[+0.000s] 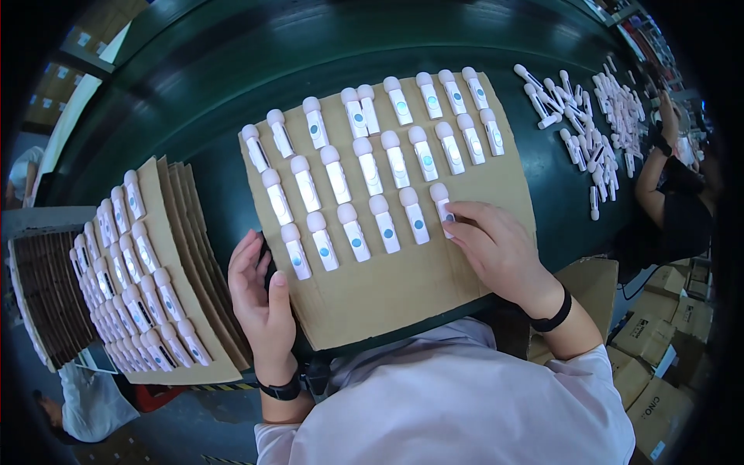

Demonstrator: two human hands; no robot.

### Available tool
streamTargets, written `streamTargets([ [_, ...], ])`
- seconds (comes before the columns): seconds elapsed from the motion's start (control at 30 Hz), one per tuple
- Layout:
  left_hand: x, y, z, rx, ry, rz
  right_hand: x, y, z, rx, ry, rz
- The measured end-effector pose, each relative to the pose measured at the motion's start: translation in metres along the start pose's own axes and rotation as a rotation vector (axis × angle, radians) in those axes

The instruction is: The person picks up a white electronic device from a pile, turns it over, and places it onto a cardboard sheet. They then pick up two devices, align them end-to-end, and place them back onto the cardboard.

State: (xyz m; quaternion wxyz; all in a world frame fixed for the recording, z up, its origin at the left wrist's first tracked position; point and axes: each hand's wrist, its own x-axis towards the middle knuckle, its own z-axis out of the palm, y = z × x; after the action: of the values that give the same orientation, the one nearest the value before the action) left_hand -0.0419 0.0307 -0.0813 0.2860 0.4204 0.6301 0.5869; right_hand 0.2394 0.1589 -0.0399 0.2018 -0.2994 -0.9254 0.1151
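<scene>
I've got my right grip [500, 244] closed around the lower end of a white wand [439, 192], which lies on the cardboard sheet [380, 302] at the right end of the third row. My left grip [260, 298] is loosely spread, holding nothing that I can see, at the sheet's left edge; I can't tell whether it touches.

By my reading the work is well along on this sheet: two long rows lie above the right grip, and a shorter third runs leftward from it. That leaves the stretch of card to its right and below, if the rows keep their pattern. One pair in the top row sits touching, less evenly than its neighbours.

Up and right of my right grip, loose wands [616, 112] lie jumbled on the dark green counter [558, 217], with a co-worker's arm [655, 182] beside them, which could crowd a reach. Left of my left grip, a filled stack of sheets [190, 291] hems that side in.
</scene>
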Motion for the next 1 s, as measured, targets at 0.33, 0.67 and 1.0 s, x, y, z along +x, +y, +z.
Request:
streamTargets([
  [0.33,0.002,-0.008,0.014,0.005,-0.031,0.091,-0.019,0.025,-0.03,-0.009,0.037,0.146],
  [0.67,0.002,0.007,0.014,0.379,0.129,0.296,-0.135,0.145,-0.078,-0.419,0.309,0.787],
  [1.0,-0.013,0.058,0.024,0.412,0.129,0.464,-0.118,0.108,-0.067,0.354,0.436,0.967],
])
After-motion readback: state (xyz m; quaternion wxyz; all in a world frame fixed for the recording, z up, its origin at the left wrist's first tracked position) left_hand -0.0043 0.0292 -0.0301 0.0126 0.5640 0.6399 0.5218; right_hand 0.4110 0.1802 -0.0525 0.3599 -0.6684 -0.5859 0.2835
